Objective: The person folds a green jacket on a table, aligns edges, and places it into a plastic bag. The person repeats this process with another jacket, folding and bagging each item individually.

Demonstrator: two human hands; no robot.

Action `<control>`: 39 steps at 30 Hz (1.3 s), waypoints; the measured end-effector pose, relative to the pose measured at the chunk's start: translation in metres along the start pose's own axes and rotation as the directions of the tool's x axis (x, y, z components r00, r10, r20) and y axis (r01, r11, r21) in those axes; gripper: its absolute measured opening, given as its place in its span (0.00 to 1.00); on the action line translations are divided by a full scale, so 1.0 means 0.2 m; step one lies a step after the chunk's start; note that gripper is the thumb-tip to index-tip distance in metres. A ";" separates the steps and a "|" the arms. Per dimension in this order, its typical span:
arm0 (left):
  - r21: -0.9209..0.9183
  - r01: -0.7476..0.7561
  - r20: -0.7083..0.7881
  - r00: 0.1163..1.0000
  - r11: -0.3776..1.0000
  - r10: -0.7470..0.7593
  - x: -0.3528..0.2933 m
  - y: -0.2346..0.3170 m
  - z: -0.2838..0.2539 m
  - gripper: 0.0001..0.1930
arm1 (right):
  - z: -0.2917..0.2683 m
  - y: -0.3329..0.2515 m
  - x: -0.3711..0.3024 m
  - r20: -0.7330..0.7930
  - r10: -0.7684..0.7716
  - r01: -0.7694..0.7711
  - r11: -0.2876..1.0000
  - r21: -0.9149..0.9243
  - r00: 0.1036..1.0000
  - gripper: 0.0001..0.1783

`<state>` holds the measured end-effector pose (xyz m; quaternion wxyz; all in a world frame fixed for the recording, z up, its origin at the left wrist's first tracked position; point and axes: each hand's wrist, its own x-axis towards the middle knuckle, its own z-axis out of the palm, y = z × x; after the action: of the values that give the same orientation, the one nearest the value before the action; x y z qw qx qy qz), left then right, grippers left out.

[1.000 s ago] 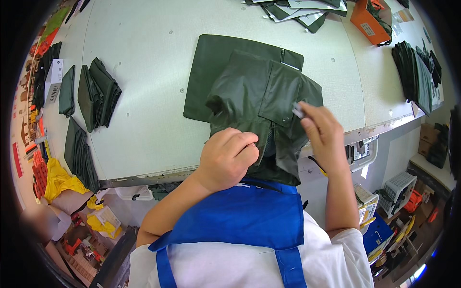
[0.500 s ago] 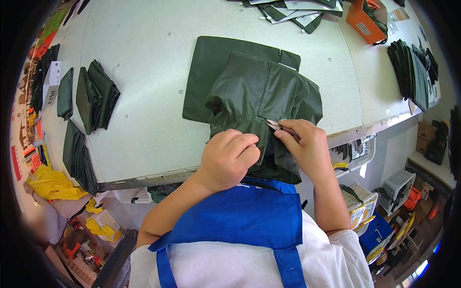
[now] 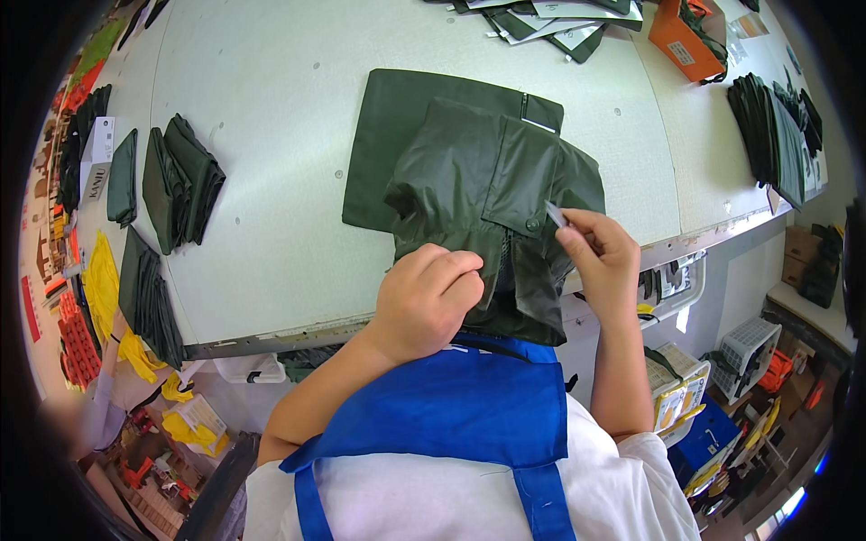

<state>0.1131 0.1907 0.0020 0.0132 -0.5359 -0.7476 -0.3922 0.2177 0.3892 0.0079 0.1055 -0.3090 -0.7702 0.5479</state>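
Observation:
A dark green coated garment with a buttoned flap lies rumpled at the table's near edge, its lower part hanging toward my apron. My left hand is closed on its near fabric, just left of an open front edge. My right hand pinches small thread snips, whose silver tips point up and left beside the flap's round button. Most of the snips is hidden in the fingers. Under the garment lies a flat, folded dark green piece with a short zip near its right corner.
Folded dark green garments stand at the left of the white table; another stack is at the right. Packed pieces and an orange box sit at the back. A co-worker handles yellow fabric at far left.
My right hand has moved right and slightly up with the snips, away from the garment's open edge. My left hand stays put. At far left the co-worker's yellow fabric has shifted.

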 end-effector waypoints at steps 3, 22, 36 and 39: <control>-0.126 0.159 -0.004 0.987 0.979 -0.161 0.03 -0.01 -0.01 0.11 | -0.01 0.01 -0.03 0.059 -0.149 0.156 0.979 -0.132 0.987 0.13; -0.642 0.710 0.355 0.609 0.288 -0.709 0.03 -0.08 -0.04 0.11 | 0.18 0.00 -0.10 0.003 -0.136 0.136 0.987 -0.083 0.991 0.14; -0.677 0.593 0.277 0.754 0.436 -0.596 0.03 -0.05 -0.02 0.09 | 0.16 -0.04 -0.08 0.060 -0.060 0.064 0.996 -0.063 0.996 0.12; -0.651 0.604 0.288 0.757 0.460 -0.587 0.03 -0.05 -0.03 0.09 | 0.16 -0.04 -0.08 0.063 -0.053 0.058 0.995 -0.076 0.997 0.11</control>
<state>0.1002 0.1910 0.0022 -0.3402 -0.2068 -0.6744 -0.6218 0.2111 0.3539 0.0070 0.0850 -0.2745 -0.8022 0.5233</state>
